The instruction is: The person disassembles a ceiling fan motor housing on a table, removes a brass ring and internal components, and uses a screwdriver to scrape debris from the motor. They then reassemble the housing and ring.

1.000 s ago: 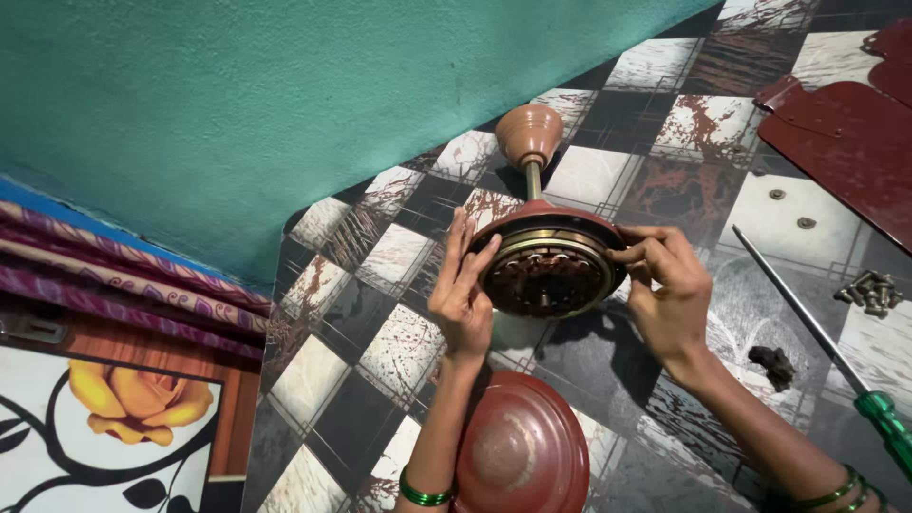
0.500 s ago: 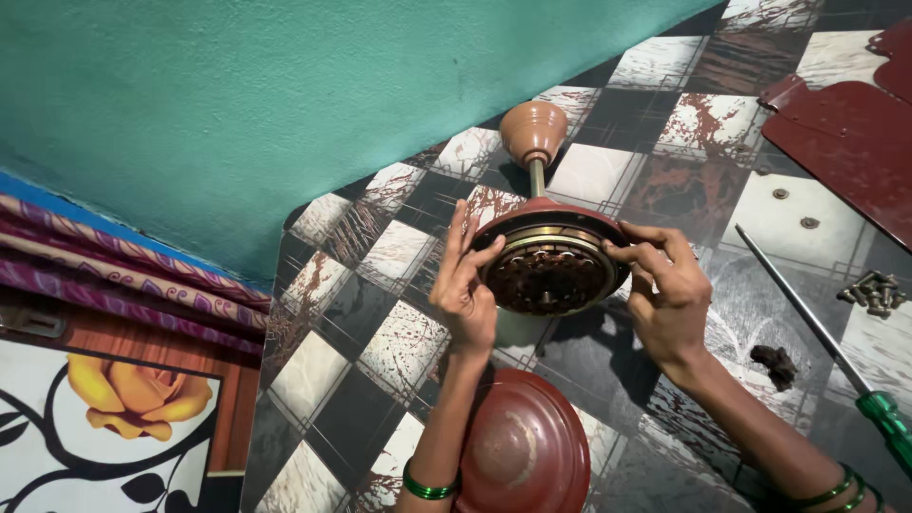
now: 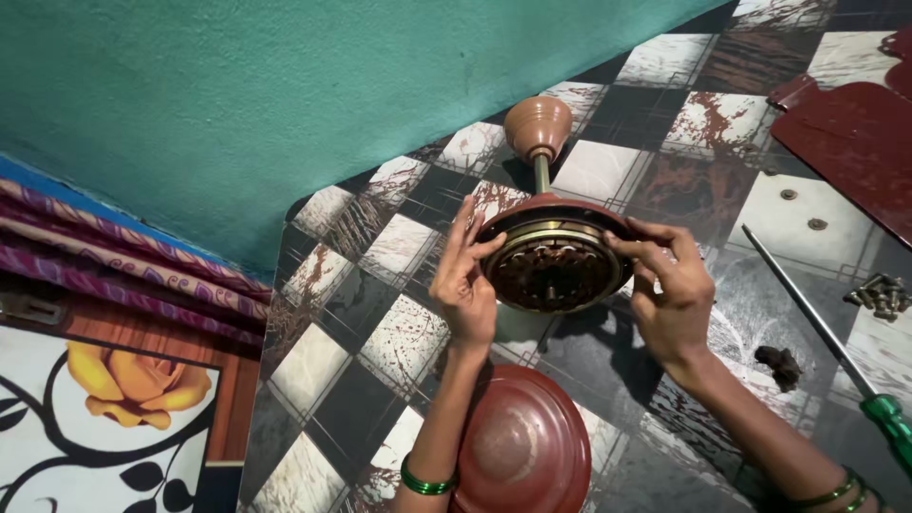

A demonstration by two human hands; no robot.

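Gripping a round fan motor housing [image 3: 554, 258] by its rim, the left hand [image 3: 465, 285] and right hand [image 3: 671, 290] pinch it from opposite sides above the checkered floor [image 3: 408, 342]. Its rod runs up to a brown cup-shaped canopy [image 3: 538, 124]. A dark red domed cover [image 3: 521, 446] lies just below, a green-handled screwdriver [image 3: 826, 337] and loose screws [image 3: 879, 294] to the right, a red fan blade [image 3: 855, 123] beyond.

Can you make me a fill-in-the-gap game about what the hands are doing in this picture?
1. Both hands, left hand and right hand, hold the round ceiling fan motor from ___ sides.
2. The screwdriver on the tiled floor has a ___ handle.
3. The domed cover between the forearms is dark ___.

Missing words: opposite; green; red
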